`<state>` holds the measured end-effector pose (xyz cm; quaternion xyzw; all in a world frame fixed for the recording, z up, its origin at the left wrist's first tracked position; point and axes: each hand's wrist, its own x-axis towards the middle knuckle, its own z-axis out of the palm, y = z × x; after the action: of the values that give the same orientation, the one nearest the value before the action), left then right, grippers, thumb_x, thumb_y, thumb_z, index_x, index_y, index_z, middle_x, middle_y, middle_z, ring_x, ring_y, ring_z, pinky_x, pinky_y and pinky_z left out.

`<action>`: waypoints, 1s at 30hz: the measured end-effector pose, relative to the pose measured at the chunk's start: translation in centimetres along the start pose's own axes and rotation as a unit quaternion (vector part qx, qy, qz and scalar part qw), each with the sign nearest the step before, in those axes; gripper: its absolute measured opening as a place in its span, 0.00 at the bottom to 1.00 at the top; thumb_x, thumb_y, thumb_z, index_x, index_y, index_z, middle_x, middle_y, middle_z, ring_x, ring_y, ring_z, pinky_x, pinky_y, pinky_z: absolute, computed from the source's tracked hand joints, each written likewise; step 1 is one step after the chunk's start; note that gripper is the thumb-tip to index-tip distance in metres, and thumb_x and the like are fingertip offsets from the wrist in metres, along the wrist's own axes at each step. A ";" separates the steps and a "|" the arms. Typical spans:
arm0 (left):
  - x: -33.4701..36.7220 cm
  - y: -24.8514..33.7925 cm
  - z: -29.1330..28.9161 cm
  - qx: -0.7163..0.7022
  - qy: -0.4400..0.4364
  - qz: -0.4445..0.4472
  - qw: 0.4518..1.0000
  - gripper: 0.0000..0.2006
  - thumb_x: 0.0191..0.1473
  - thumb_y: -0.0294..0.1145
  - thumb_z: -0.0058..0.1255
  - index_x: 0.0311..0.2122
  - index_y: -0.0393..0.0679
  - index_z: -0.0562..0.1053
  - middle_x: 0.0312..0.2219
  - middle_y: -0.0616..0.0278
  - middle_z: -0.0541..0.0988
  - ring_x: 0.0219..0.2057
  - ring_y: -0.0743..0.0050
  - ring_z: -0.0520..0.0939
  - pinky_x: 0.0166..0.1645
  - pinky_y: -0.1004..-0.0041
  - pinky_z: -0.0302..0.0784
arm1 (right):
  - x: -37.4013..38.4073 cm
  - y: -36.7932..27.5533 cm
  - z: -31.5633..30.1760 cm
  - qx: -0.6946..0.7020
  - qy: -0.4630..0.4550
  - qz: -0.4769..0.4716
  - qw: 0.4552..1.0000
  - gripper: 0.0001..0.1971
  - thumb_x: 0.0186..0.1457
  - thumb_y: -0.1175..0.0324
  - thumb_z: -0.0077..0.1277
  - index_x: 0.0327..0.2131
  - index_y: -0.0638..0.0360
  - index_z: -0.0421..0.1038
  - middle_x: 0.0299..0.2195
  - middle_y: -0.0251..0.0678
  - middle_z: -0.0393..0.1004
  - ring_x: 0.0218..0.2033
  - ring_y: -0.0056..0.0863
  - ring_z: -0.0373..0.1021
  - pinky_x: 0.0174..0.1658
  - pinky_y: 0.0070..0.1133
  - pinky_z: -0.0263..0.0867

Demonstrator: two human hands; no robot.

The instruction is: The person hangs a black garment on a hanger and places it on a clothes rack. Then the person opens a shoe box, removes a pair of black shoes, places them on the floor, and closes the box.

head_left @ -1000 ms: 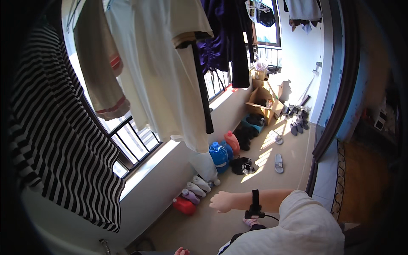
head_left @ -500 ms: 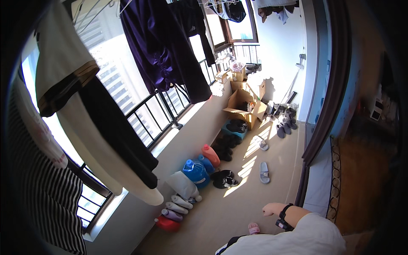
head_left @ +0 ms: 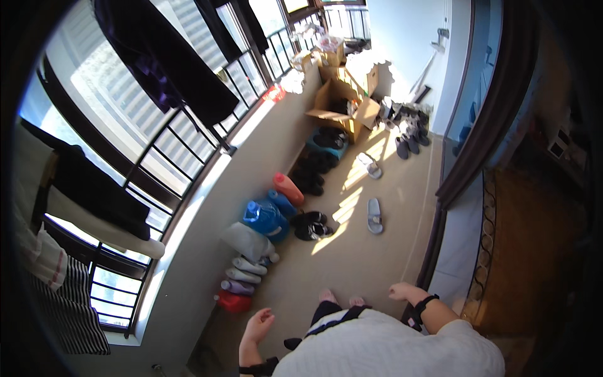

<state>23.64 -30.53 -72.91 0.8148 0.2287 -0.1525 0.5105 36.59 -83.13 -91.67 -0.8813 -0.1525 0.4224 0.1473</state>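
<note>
Low in front of my body, my left hand [head_left: 260,322] hangs in the air with its fingers loosely bent and a little apart. Nothing shows in it. The red bottle [head_left: 233,302] by the wall is the thing nearest to it. On the other side, my right hand [head_left: 400,291] is held over the floor beside the doorway, its fingers curled in, with no object visible in them. Each wrist wears a black band. Farther forward on the floor lie two grey slippers, one slipper [head_left: 374,216] nearer and another slipper [head_left: 369,165] beyond it.
Along the left wall stand several bottles, a blue water jug [head_left: 266,220] and black shoes [head_left: 311,226]. An open cardboard box [head_left: 342,103] and more shoes [head_left: 411,129] are at the far end. Clothes [head_left: 157,56] hang by the railed windows. A dark door frame [head_left: 468,160] borders the right.
My left hand has come into view at the lower edge. The view has shifted, with the hanging clothes now farther left and the floor things higher. My right hand stays curled.
</note>
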 end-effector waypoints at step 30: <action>28.6 23.3 3.7 0.125 -0.076 -0.021 0.989 0.23 0.53 0.33 0.55 0.54 0.40 0.69 0.43 0.52 0.78 0.42 0.62 0.79 0.48 0.69 0.74 | 5.2 17.0 -15.7 0.212 -0.027 0.241 0.947 0.23 0.50 0.58 0.56 0.48 0.58 0.72 0.35 0.37 0.78 0.37 0.30 0.74 0.40 0.27 0.70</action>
<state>60.14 -36.40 -70.51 0.8532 0.1851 -0.2523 0.4174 54.53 -98.64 -92.47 -0.8282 0.1537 0.4917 0.2207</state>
